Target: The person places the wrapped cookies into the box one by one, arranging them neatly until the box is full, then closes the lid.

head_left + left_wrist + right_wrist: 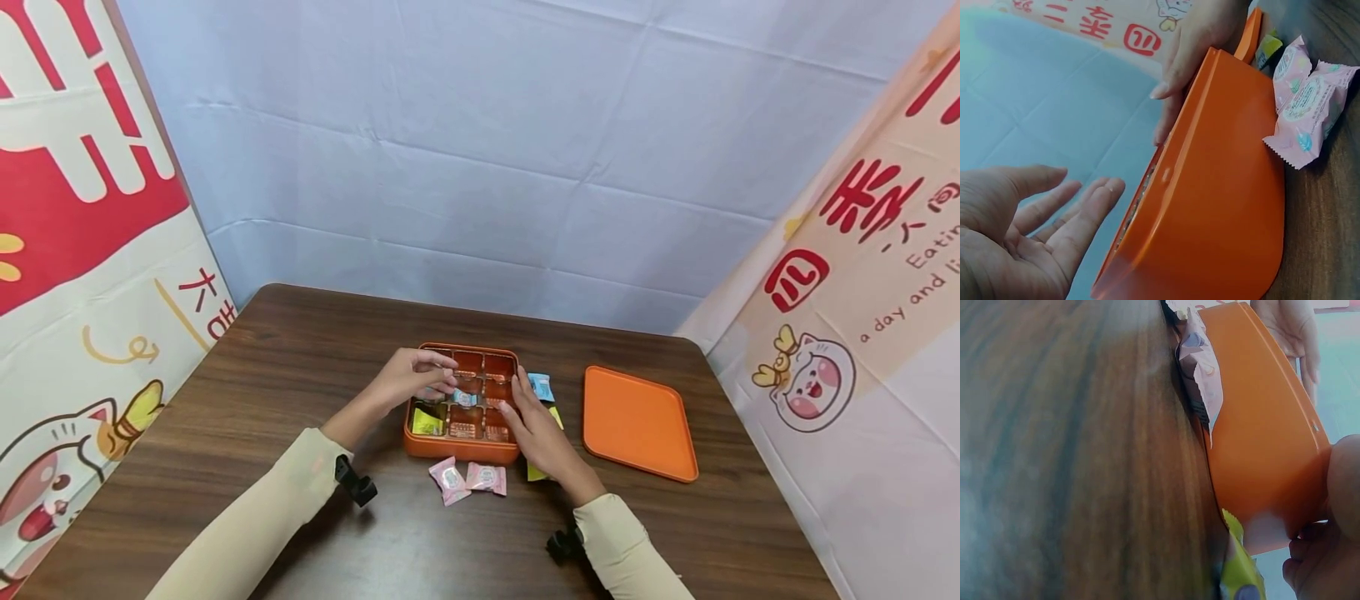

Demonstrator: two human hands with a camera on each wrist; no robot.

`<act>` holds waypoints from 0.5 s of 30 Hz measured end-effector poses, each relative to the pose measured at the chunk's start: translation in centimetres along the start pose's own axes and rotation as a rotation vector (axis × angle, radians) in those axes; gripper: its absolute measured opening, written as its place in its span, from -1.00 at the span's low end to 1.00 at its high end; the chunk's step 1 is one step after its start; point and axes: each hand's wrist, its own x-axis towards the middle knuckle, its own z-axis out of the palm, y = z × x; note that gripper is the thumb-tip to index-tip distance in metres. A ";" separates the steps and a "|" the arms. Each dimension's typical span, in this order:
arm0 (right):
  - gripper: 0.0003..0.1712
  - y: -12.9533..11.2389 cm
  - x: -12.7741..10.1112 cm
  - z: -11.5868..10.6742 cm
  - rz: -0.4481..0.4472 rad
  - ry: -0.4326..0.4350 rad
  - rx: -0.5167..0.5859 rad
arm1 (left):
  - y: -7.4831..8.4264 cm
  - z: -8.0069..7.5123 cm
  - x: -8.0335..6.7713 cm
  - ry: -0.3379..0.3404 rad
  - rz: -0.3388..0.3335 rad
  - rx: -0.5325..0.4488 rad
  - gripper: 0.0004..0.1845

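The left hand is relaxed above the orange, rectangular, compartmented box; the right hand, with fingers extended, touches it.

Below you, a dark brown wood-grain table, far corners rounded. Ahead of you, a pale bluish-white cloth, creased in long lines. On your left, a printed hanging: bold red-and-white pattern up top, large cartoon cat at the bottom. On your right, a peach-and-white hanging, a boxed red character, dark lettering including "a day and", smaller cartoon cat beneath
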 end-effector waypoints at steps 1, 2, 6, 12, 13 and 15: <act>-0.18 0.0 0.0 0.0 0.000 0.001 -0.002 | 0.1 0.0 -0.2 -0.004 0.013 0.003 -0.64; -0.17 0.0 0.0 0.0 -0.004 0.003 0.002 | 0.1 0.0 -0.3 -0.008 0.021 0.003 -0.64; -0.17 0.1 0.0 0.0 -0.003 0.002 -0.005 | 0.2 0.1 -0.9 -0.039 0.036 0.008 -0.63; -0.16 0.0 0.1 -0.1 -0.001 -0.003 -0.005 | 0.7 0.1 -2.0 -0.068 0.027 0.008 -0.61; -0.16 0.0 0.1 -0.1 0.003 -0.004 -0.006 | 0.8 0.1 -2.2 -0.070 0.031 0.016 -0.62; -0.16 -0.1 0.1 0.0 0.013 -0.007 -0.002 | 0.9 0.2 -2.6 -0.085 0.043 0.030 -0.64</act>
